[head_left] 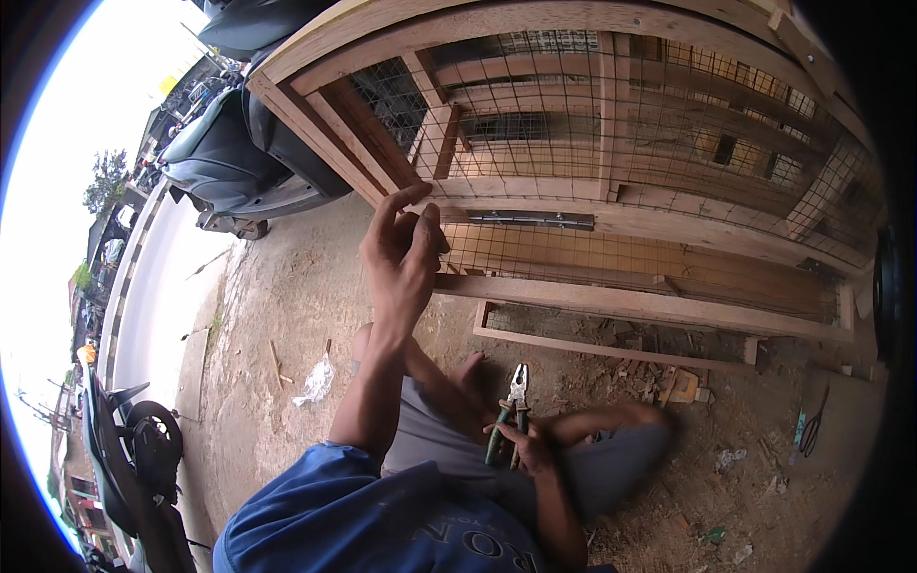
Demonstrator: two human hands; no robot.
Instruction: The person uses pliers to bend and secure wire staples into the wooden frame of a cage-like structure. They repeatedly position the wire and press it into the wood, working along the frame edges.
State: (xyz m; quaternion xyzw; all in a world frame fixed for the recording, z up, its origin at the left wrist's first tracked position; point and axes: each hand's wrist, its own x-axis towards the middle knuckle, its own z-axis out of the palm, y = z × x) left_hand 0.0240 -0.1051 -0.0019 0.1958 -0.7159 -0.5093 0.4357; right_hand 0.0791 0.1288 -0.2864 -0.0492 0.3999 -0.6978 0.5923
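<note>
A large wooden cage (535, 196) with wire mesh (525, 86) stands in front of me. My left hand (403, 248) is at the left end of its lower rail, index finger on the wood and thumb below, fingers bent round the edge. Just right of that hand, a dark metal strip (531, 220) lies along the rail, perhaps a latch or hinge. Low over my lap, my right hand (531, 449) is closed round combination pliers (517, 387) with green handles, their jaws pointing away from me.
Beneath the cage lies a thin wooden frame (611, 349) among wood scraps. Scissors (814, 425) rest on the ground at right. A crumpled plastic bag (317, 379) lies left of my legs. Motorcycles (224, 158) stand at left, beside a road (153, 286).
</note>
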